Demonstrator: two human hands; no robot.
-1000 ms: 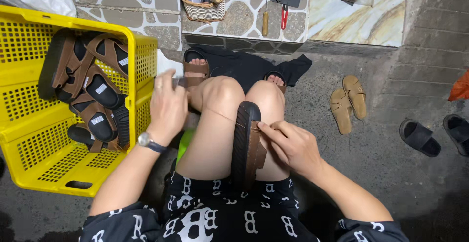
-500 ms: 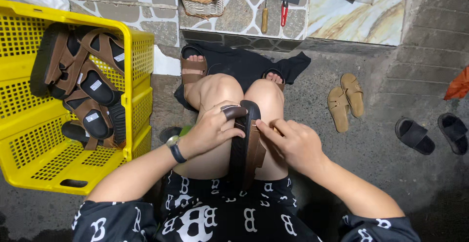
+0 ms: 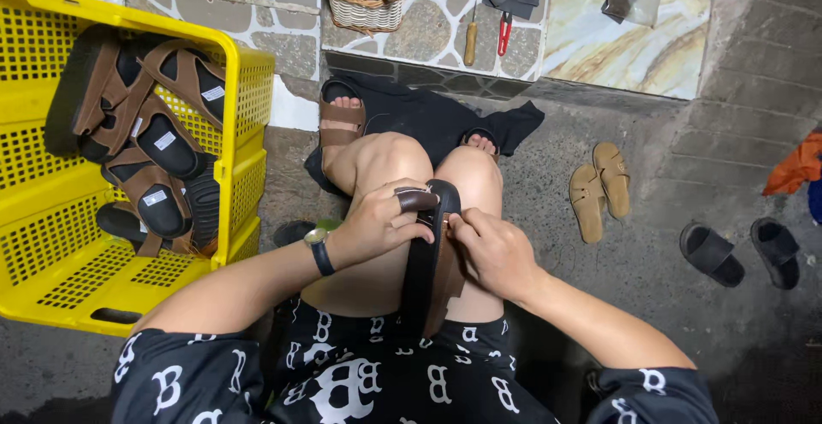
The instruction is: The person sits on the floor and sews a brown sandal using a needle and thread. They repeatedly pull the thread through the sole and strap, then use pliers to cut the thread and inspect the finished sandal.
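A dark sandal with a brown strap is being held on edge between the knees, on the lap. The left hand is being closed around the strap at the sandal's top end; the right hand is being pinched onto the sandal's upper edge just beside it, fingertips meeting the left hand's. Both grips are clamped on the sandal.

Small white rectangular labels are being shown on the insoles of the brown-strapped sandals piled in the yellow crate at the left; the crate is of perforated plastic and is being tilted against the wall.

A wristwatch is being worn on the left wrist. A black cloth is lying under the feet on the rough concrete floor. A tan pair of slides is lying to the right, and a black pair farther right. A wicker basket, a wooden-handled tool and red-handled pliers are being kept against the stone-patterned wall.
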